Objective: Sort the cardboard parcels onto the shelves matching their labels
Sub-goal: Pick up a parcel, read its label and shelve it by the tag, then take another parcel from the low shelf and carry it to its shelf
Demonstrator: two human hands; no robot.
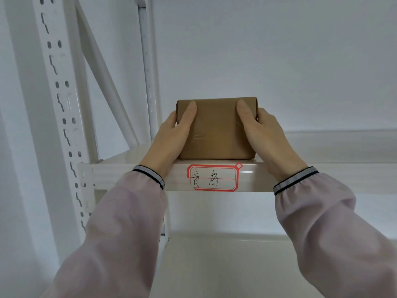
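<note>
In the middle of the frame, my left hand [169,134] and right hand [265,131] squeeze the brown box [217,130] sitting on the white shelf [129,177] above the red-edged label [213,177].

The parcel [217,130] is showing matt brown cardboard under glossy clear tape. The shelf [300,177] is gleaming, smooth cream-painted metal, wearing a paper label [213,177]. The sleeves [120,229] are looking like soft, matt cloth.
</note>
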